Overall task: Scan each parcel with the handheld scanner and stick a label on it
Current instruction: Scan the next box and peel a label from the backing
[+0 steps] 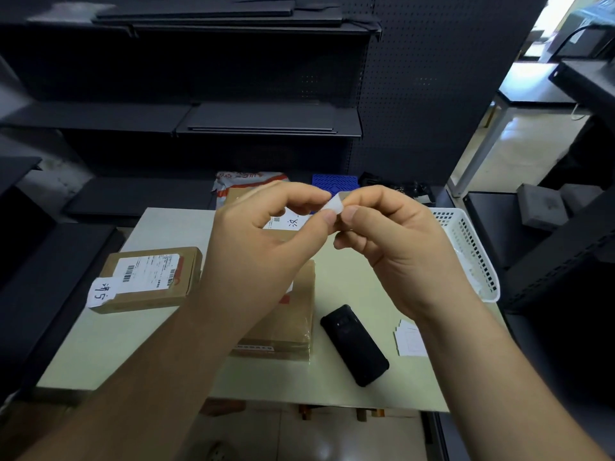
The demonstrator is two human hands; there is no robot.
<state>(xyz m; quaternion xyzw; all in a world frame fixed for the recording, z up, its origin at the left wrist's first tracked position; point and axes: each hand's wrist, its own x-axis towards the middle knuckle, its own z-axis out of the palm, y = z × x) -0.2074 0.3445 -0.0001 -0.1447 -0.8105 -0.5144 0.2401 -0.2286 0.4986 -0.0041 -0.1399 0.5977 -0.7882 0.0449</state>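
Note:
My left hand (263, 241) and my right hand (396, 247) are raised above the table, both pinching one small white label (334, 205) between thumb and fingertips. Below them lies a brown cardboard parcel (293, 321), partly hidden by my left forearm. A second brown parcel (153, 277) with a printed shipping label and a handwritten white sticker rests at the table's left. The black handheld scanner (354, 344) lies flat on the table, right of the middle parcel. A small stack of white labels (411, 339) sits beside my right wrist.
A white plastic basket (472, 247) stands at the table's right edge. A grey and orange mailer bag (239, 181) and a blue crate (332, 183) lie at the back. Dark metal shelving rises behind and on both sides of the pale table (133, 344).

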